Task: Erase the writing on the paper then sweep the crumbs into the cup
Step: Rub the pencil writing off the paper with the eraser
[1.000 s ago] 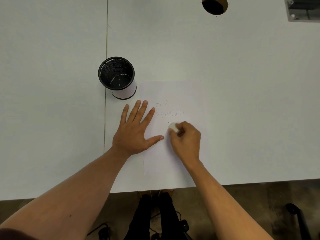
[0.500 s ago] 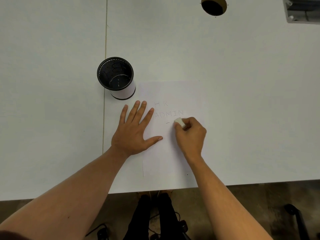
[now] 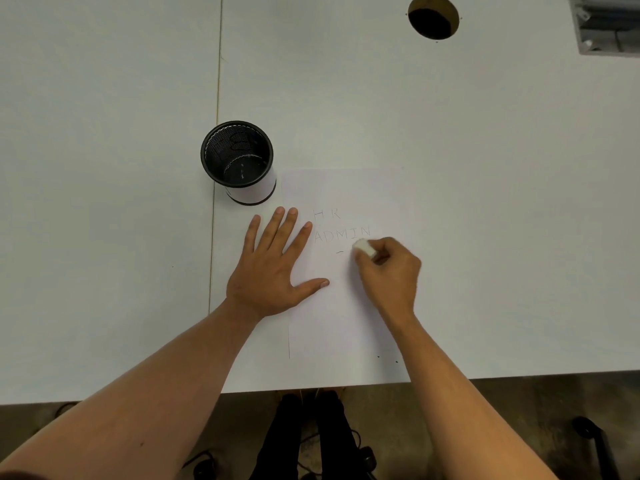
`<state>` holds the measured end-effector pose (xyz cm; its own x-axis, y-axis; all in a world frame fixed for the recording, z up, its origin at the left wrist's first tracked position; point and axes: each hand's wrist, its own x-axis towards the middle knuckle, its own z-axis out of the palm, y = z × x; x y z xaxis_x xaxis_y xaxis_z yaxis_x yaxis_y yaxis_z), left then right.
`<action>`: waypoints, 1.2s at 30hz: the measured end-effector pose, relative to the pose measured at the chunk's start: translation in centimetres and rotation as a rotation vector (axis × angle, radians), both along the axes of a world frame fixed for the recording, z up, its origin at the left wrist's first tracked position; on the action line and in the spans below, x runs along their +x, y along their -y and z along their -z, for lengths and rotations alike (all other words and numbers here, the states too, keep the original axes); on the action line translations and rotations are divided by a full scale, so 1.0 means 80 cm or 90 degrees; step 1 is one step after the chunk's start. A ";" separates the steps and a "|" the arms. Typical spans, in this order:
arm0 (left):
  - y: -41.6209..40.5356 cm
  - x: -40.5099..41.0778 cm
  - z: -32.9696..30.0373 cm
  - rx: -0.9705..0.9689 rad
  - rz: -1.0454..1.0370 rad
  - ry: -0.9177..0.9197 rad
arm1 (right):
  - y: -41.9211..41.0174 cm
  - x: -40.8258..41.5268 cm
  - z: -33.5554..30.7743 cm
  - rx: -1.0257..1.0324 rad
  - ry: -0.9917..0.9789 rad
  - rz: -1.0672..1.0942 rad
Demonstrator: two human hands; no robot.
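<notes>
A white sheet of paper (image 3: 349, 192) lies on the white table with faint pencil letters "HR" and "ADMIN" (image 3: 341, 234) and a short dash below them. My left hand (image 3: 273, 268) lies flat with spread fingers on the paper's left edge. My right hand (image 3: 391, 275) pinches a small white eraser (image 3: 363, 246), which touches the paper just under the right end of "ADMIN". A black mesh cup (image 3: 239, 161) stands upright just beyond the paper's top left corner, a few specks on its bottom.
The table's near edge (image 3: 519, 375) runs just below the paper. A seam (image 3: 216, 133) splits the tabletop left of the cup. A round cable hole (image 3: 433, 17) sits far back, a grey tray (image 3: 609, 26) at the far right corner. Two dark specks (image 3: 388, 358) lie near the paper's bottom.
My right hand has slid the eraser rightward and slightly up along the paper, from under the middle of "ADMIN" to its right end. My left hand stays flat in place.
</notes>
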<state>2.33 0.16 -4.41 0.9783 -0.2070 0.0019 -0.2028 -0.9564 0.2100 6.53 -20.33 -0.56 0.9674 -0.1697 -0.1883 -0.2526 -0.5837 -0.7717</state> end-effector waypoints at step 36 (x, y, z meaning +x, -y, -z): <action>0.002 0.001 -0.005 -0.005 -0.004 -0.024 | -0.056 0.015 -0.002 -0.071 0.049 -0.082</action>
